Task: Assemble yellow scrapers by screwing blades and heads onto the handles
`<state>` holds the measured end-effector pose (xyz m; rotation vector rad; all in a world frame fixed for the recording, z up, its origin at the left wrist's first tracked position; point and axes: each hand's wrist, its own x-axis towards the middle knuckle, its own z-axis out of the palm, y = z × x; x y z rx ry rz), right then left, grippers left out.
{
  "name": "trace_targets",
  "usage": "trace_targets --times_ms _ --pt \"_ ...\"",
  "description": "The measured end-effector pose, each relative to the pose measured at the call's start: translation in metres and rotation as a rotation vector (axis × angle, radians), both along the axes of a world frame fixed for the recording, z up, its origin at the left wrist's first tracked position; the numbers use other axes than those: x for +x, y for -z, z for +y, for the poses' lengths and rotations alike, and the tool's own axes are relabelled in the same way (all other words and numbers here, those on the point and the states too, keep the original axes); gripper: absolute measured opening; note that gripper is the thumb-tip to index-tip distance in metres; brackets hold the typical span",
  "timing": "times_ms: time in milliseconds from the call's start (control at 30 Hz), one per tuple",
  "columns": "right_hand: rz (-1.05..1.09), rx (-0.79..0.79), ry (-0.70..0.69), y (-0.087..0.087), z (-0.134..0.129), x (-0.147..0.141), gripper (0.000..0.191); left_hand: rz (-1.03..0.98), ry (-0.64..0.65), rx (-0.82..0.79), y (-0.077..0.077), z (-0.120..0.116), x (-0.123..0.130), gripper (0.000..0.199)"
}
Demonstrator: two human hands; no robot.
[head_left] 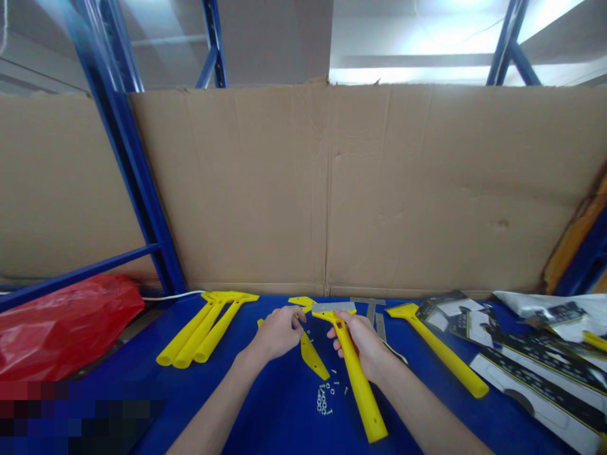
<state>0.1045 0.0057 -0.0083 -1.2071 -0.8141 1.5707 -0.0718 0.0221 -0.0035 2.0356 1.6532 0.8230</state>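
My right hand (358, 338) is wrapped round the neck of a yellow scraper handle (359, 385), whose long grip points down toward me. A grey metal blade (334, 308) lies across its head. To the left, my left hand (283, 330) has its fingers curled together over the table; whatever they pinch, if anything, is too small to make out. Flat yellow plates (313, 358) lie under and beside my left hand. Small screws and nuts (322, 401) are scattered on the blue table (265, 404) between my forearms. More grey blades (380, 327) rest behind my right hand.
Several yellow handles (208, 332) lie at the left, another handle (446, 354) at the right. Black and white packaging cards (545, 385) cover the right side. A red bag (71, 322) sits at the far left. Cardboard (246, 189) stands behind the table, with blue metal posts (137, 170).
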Motion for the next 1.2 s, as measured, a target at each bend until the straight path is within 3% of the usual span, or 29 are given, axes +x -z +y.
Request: trace_targets --times_ms 100,233,367,467,633,867,1200 --pt "0.004 -0.004 -0.001 0.001 0.001 0.001 0.015 0.150 0.139 0.025 -0.002 -0.005 -0.002 0.021" --pt "0.013 -0.011 -0.005 0.002 0.002 0.001 0.014 0.322 0.176 0.134 -0.015 -0.019 0.004 0.018" --pt "0.026 -0.010 -0.010 0.000 0.001 0.001 0.014 0.472 0.304 0.046 -0.026 -0.036 0.016 0.030" --pt "0.035 -0.023 -0.011 -0.001 0.000 0.000 0.014 0.538 0.355 0.036 -0.025 -0.044 0.024 0.038" --pt "0.046 -0.060 0.000 -0.003 0.000 0.000 0.016 0.679 0.355 0.046 -0.023 -0.051 0.035 0.040" --pt "0.071 -0.117 -0.004 -0.005 0.001 0.002 0.013 0.886 0.336 0.025 -0.037 -0.063 0.053 0.037" --pt "0.093 -0.102 -0.043 -0.002 0.002 0.001 0.011 0.886 0.355 0.033 -0.035 -0.063 0.061 0.032"
